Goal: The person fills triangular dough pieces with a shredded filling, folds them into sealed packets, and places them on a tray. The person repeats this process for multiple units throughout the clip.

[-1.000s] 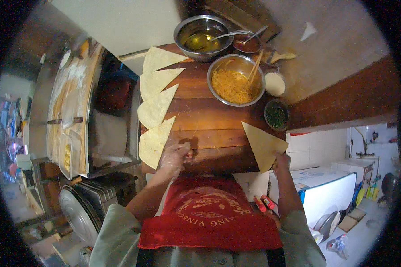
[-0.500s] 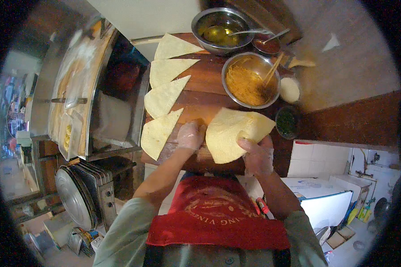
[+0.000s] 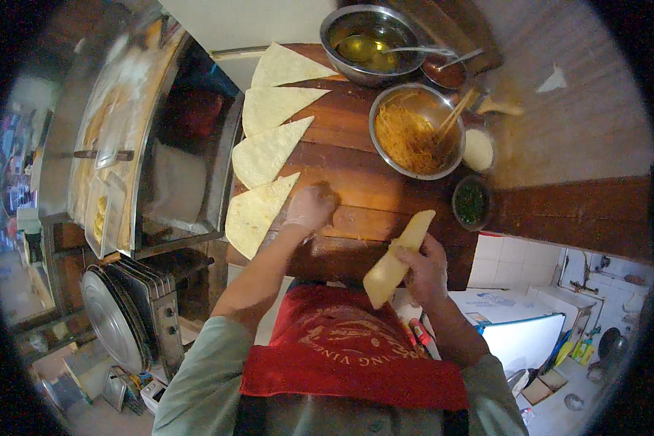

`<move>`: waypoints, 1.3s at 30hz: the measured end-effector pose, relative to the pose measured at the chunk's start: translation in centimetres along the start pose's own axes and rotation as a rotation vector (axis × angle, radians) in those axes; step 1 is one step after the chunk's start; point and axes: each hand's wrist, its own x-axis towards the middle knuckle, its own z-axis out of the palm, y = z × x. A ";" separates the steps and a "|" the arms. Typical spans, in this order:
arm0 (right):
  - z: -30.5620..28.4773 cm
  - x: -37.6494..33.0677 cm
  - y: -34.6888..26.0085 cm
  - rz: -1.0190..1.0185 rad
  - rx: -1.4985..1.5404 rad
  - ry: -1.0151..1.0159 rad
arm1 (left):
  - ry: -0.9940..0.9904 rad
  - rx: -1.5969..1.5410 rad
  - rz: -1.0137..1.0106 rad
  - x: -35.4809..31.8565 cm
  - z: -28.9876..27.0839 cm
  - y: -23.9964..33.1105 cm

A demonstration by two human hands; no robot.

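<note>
Dough sheet [image 3: 394, 263], pale and folded into a long wedge, sits lower centre, gripped edge-on by right hand [image 3: 423, 270]. Left hand [image 3: 310, 207], gloved, fingers curled, rests on the dark wood board [image 3: 363, 182]. Four flat triangular sheets [image 3: 263, 152] line its left edge. Steel bowl [image 3: 412, 131] of orange shreds, upper right.

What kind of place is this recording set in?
Probably a small food-stall or commercial kitchen prep station. Triangular dough sheets are lined along a wooden counter, metal bowls hold oil and an orange filling, and stacked metal trays sit beside the counter.
</note>
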 end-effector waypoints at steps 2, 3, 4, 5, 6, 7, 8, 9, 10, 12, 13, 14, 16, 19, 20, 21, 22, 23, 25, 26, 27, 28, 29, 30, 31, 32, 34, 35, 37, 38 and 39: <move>0.8 0.8 -0.6 -0.031 0.005 -0.053 | 0.062 -0.161 -0.089 0.3 -0.4 -3.0; 1.8 0.4 -1.7 -0.061 0.102 -0.073 | 0.045 -0.194 -0.163 -0.6 -2.8 -0.8; 2.8 0.5 -2.1 -0.101 0.143 -0.091 | 0.096 -0.388 -0.191 -1.6 -4.2 -0.9; 3.6 0.5 -2.5 -0.144 0.181 -0.090 | 0.131 -0.590 -0.207 -2.3 -5.0 -1.0; 4.1 0.5 -3.0 -0.186 0.219 -0.091 | 0.168 -0.791 -0.222 -3.0 -5.9 -1.2; 4.2 0.4 -3.6 -0.196 0.287 -0.156 | 0.153 -0.848 -0.124 -3.4 -7.0 -1.1; 4.3 0.6 -3.1 -0.248 0.285 -0.108 | 0.160 -0.834 -0.123 -3.4 -7.4 -0.8; 4.6 0.8 -2.2 -0.298 0.284 -0.066 | 0.173 -0.819 -0.125 -3.6 -7.9 -0.5; 4.7 1.1 -1.2 -0.351 0.280 -0.015 | 0.178 -0.806 -0.123 -3.7 -8.7 0.4; 4.0 1.9 1.2 -0.337 0.194 0.096 | 0.180 -0.495 -0.085 -3.9 -7.6 1.5; 3.6 2.5 2.7 -0.325 0.152 0.135 | 0.169 -0.329 -0.039 -3.5 -5.8 -0.3; 3.2 3.1 4.1 -0.204 0.146 0.174 | 0.143 -0.168 0.015 -2.8 -4.0 -1.7; 2.1 4.2 7.6 0.039 0.134 0.266 | 0.114 0.078 0.044 -1.5 -0.7 -2.3; -1.0 4.6 12.9 0.426 0.065 -0.012 | 0.123 0.136 -0.008 -1.4 1.8 -0.6; -1.3 4.8 13.1 0.424 0.034 -0.019 | 0.169 0.149 0.017 -1.3 2.7 -0.8; -0.7 3.9 11.7 0.426 0.007 -0.019 | 0.202 0.249 0.060 -1.4 3.0 -0.4; -0.5 3.4 11.1 0.428 -0.019 -0.017 | 0.182 0.285 0.057 -1.5 3.4 -0.4; -1.6 3.9 12.9 0.310 -0.079 -0.035 | 0.161 0.322 0.055 -1.5 3.6 -0.6; -3.5 5.7 13.9 0.021 -0.369 0.034 | 0.106 0.371 0.014 -0.6 4.0 -0.6; -4.3 6.4 14.0 -0.122 -0.512 0.067 | 0.091 0.379 -0.008 0.0 4.2 -0.7; -4.3 6.7 12.5 -0.182 -0.619 0.132 | 0.078 0.387 -0.038 0.5 4.1 -0.8; -4.9 7.6 11.9 -0.215 -0.676 0.141 | 0.064 0.397 -0.060 0.8 4.0 -0.5; -5.7 8.5 11.4 -0.247 -0.732 0.149 | 0.062 0.379 -0.058 0.6 3.8 -0.5; -6.2 9.1 11.0 -0.280 -0.789 0.165 | 0.058 0.361 -0.048 0.5 3.3 -0.1; -6.2 9.5 10.0 -0.230 -0.788 0.151 | 0.060 0.339 -0.043 0.4 2.7 0.6; -6.2 9.6 8.9 -0.213 -0.744 0.109 | 0.024 0.288 -0.034 0.1 2.2 1.3; -5.0 9.0 4.8 -0.174 -0.666 0.025 | -0.049 0.176 -0.020 -1.2 1.3 2.9; -5.4 10.0 4.6 -0.308 -0.658 0.031 | -0.035 0.196 0.033 -1.9 2.2 3.3; -5.2 12.0 2.0 -0.446 -0.624 0.051 | -0.042 0.213 0.152 -3.1 2.9 5.0; -4.4 12.7 -0.2 -0.447 -0.602 0.056 | -0.043 0.223 0.205 -3.8 3.1 5.3; -3.4 13.1 -3.0 -0.390 -0.697 0.046 | 0.125 0.220 0.353 -3.9 4.6 4.0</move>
